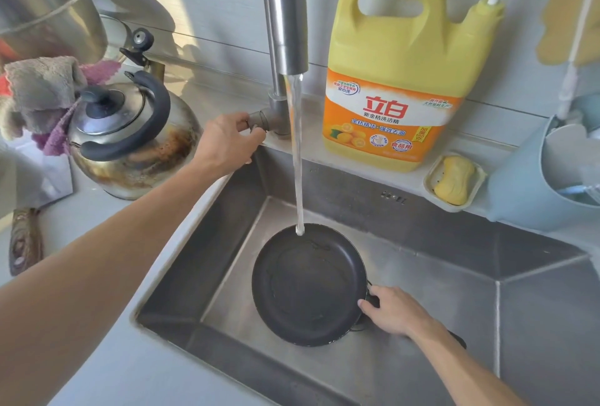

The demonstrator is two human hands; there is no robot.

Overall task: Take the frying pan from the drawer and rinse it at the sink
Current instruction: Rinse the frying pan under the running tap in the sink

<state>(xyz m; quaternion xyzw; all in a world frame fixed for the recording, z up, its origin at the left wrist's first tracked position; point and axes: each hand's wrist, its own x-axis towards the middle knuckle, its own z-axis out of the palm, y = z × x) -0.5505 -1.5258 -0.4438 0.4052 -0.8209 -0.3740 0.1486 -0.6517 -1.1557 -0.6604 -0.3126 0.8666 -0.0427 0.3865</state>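
Observation:
A small black frying pan (308, 285) is held inside the steel sink (422, 308), its handle running to the lower right. My right hand (393, 310) grips the handle close to the pan's rim. Water falls from the tall steel tap (285, 16) in a steady stream and hits the pan's far edge. My left hand (227, 142) is closed around the tap's lever at the base of the spout, on the sink's back left corner.
A stained steel kettle (130, 136) stands left of the sink with cloths (42, 94) beside it. On the back ledge are a big yellow detergent jug (399, 74), a soap dish with yellow soap (454, 180) and a pale blue bucket (535, 178).

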